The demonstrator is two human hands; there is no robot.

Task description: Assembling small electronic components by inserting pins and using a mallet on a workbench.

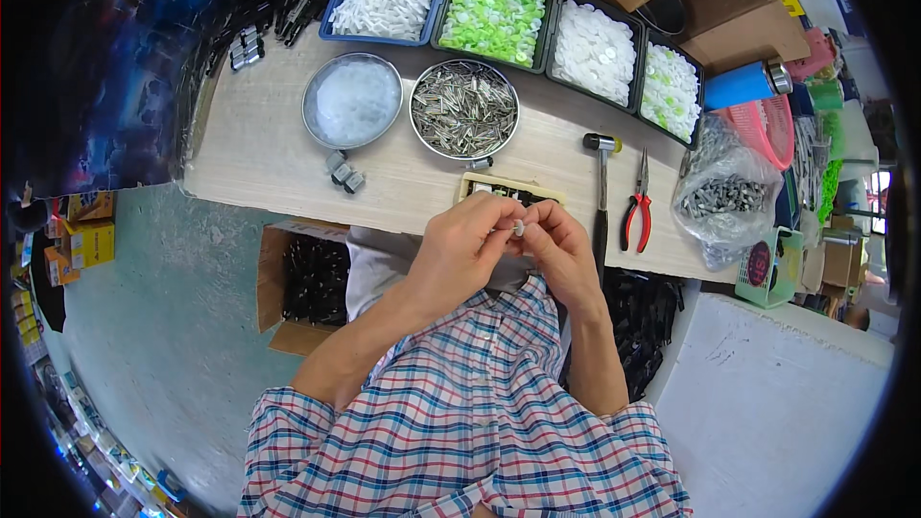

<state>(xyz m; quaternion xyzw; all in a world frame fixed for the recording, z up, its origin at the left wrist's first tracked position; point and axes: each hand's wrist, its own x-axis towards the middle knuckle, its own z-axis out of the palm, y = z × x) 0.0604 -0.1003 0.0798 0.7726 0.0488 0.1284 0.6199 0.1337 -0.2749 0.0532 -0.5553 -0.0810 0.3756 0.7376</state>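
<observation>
A: So where are we at? Both hands, left [459,247] and right [561,247], pinch one small white part [519,227] at the bench [259,158] edge, just above the jig [508,192].

B: Early days, we'd say. Pin bowl [464,108] looks full, cap bins [494,11] too. A few grey finished-looking bits [343,173] by the clear-bits bowl [352,100], that's all.

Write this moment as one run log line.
left hand + right hand: pinching small white part | above workbench | hammer, pliers idle
</observation>
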